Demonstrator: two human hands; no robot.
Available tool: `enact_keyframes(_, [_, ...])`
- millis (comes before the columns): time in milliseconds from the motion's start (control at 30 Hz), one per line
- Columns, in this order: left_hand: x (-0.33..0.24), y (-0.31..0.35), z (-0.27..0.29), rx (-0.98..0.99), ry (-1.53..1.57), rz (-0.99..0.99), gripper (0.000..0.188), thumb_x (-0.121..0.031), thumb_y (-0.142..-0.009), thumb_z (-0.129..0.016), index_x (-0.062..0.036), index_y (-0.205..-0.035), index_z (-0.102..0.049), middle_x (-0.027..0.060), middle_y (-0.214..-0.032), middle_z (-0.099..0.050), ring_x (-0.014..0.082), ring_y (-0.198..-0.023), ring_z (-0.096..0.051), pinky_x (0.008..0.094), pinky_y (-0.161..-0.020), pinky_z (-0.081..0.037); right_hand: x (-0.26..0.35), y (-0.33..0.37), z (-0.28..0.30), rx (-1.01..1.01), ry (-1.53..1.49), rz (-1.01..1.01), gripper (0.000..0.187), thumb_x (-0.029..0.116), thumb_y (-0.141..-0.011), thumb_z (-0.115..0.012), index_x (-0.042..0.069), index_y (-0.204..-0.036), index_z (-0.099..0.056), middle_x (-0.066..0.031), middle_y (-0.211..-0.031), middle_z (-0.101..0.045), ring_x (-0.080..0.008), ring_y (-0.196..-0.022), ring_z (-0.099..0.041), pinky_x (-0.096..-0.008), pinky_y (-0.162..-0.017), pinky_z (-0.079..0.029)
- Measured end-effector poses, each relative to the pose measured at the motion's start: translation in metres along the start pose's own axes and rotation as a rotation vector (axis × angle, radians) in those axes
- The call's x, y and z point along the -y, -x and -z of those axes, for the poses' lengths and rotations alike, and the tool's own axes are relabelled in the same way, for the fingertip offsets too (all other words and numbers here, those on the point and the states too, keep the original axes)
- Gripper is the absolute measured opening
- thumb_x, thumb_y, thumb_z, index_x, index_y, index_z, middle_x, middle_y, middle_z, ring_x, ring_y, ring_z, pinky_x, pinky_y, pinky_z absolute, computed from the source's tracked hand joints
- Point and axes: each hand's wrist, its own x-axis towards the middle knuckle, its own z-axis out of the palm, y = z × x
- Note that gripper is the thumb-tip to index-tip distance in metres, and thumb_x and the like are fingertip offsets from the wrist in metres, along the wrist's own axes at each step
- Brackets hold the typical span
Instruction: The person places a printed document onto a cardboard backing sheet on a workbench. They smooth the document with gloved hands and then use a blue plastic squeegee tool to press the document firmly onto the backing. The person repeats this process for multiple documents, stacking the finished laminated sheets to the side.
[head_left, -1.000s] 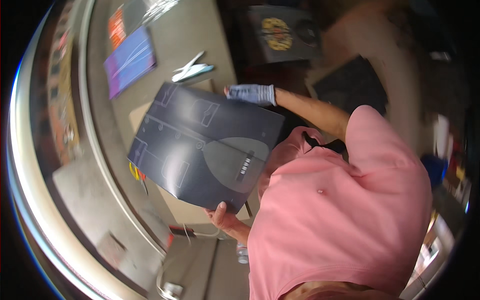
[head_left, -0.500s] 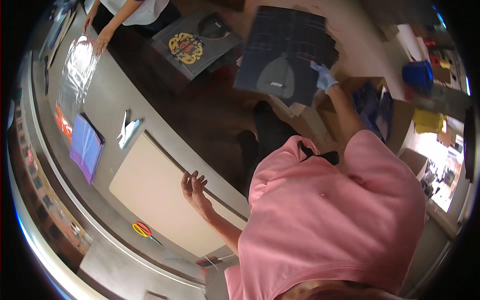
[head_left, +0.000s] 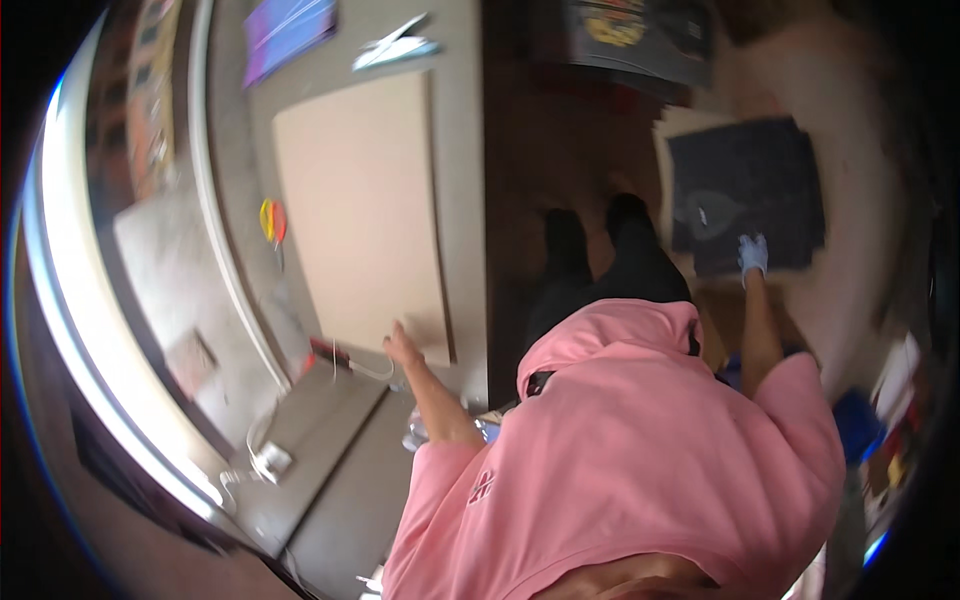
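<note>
A: Close in, the right hand (head_left: 753, 256) is out at three o'clock in a pale glove, fingers reaching over the near edge of a stack of dark printed sheets (head_left: 765, 180)!

B: So the stack sits at twelve o'clock from that hand, right up against the fingers. Are they pinching?

A: Too small and blurred; I can't tell whether they're wide or narrow. The top sheet shows a rounded grey panel at the hand's ten o'clock.

B: And the left hand (head_left: 405, 348)?

A: Bare, loosely open, one finger pointing up, right by the near end of a beige board (head_left: 355, 215). The board stretches toward its eleven o'clock, flat on the grey table (head_left: 465, 200). Touching? I can't say.

B: Containers?

A: A brown carton (head_left: 722, 308) just below the gloved hand, around six o'clock, half behind the forearm; its contents are unclear. A blue bin (head_left: 857, 425) lies beyond at five, inside hidden.

B: Farther out: yellow-and-red-handled scissors (head_left: 272, 222) beside the board at ten, a purple-blue packet (head_left: 290, 38) at eleven, yellow-printed dark sheets (head_left: 650, 50) at one!
</note>
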Motion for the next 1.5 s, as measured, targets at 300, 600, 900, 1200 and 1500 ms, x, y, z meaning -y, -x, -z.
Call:
enact_keyframes(300, [0.026, -0.007, 0.0, -0.143, 0.043, 0.19, 0.069, -0.026, -0.073, -0.074, 0.0109, -0.124, -0.046, 0.026, -0.125, -0.054, 0.0352, -0.11, -0.056, 0.0413, -0.095, -0.043, 0.27, 0.22, -0.175, 0.534, 0.104, 1.198, 0.03, 0.012, -0.091, -0.052, 0.008, -0.12, -0.057, -0.009, -0.114, -0.064, -0.0207, -0.098, -0.064, -0.0313, -0.082, -0.05])
enact_keyframes(600, [-0.021, 0.031, 0.028, -0.134, 0.408, 0.135, 0.069, -0.015, -0.073, -0.07, 0.0106, -0.129, -0.04, 0.0281, -0.128, -0.05, 0.0395, -0.119, -0.049, 0.0408, -0.103, -0.036, 0.341, 0.416, -0.365, 0.576, 0.763, 2.154, 0.045, 0.014, -0.08, -0.058, 0.014, -0.125, -0.051, -0.0099, -0.131, -0.049, -0.0295, -0.122, -0.044, -0.0431, -0.104, -0.033])
enact_keyframes(900, [-0.029, 0.045, 0.058, -0.26, 0.098, 0.182, 0.042, -0.016, -0.082, -0.063, 0.0073, -0.116, -0.058, 0.0295, -0.118, -0.056, 0.0383, -0.114, -0.054, 0.0383, -0.1, -0.04, 0.288, 0.476, -0.42, 0.762, 1.248, 2.336, 0.045, 0.027, -0.088, -0.054, 0.023, -0.132, -0.048, -0.0059, -0.146, -0.032, -0.0271, -0.137, -0.025, -0.0589, -0.11, -0.012])
enact_keyframes(1200, [-0.053, 0.037, 0.069, -0.223, 1.229, -0.401, 0.047, -0.011, -0.074, -0.065, 0.0019, -0.118, -0.056, 0.0194, -0.139, -0.041, 0.032, -0.127, -0.04, 0.0411, -0.108, -0.029, 0.29, 0.472, -0.429, 1.008, 1.167, 2.355, 0.044, 0.025, -0.086, -0.057, 0.023, -0.129, -0.051, -0.003, -0.145, -0.036, -0.026, -0.136, -0.029, -0.0586, -0.11, -0.013])
enact_keyframes(1500, [-0.155, -0.006, 0.001, -0.269, 0.668, -0.36, 0.098, -0.053, -0.077, -0.064, -0.0039, -0.148, -0.017, 0.0227, -0.153, -0.01, 0.0368, -0.142, -0.009, 0.0462, -0.114, -0.008, 0.298, 0.477, -0.428, 1.031, 1.245, 2.343, 0.045, 0.026, -0.086, -0.056, 0.023, -0.131, -0.05, -0.004, -0.147, -0.033, -0.0267, -0.138, -0.026, -0.0597, -0.11, -0.011])
